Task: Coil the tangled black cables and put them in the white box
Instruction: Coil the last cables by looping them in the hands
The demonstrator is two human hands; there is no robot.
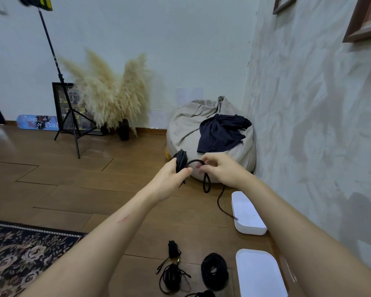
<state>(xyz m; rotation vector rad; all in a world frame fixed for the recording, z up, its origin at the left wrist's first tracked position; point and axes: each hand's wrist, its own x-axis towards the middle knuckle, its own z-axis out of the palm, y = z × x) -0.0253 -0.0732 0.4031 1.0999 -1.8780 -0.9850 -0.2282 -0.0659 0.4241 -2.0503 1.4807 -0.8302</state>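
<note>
- Several coiled black cables [214,271] are being left lying on the brown wooden floor [73,189] at six o'clock, just beside a white rounded plastic box [259,273] at five o'clock.
- A bundled black cable coil [181,160] is being gripped by the left hand [174,174] at centre.
- Its loose loop [196,161] is being pinched by the right hand [221,168], at the coil's three o'clock.
- A beige beanbag [191,129] is being partly covered by a navy cloth [221,133], at the hands' twelve o'clock.
</note>
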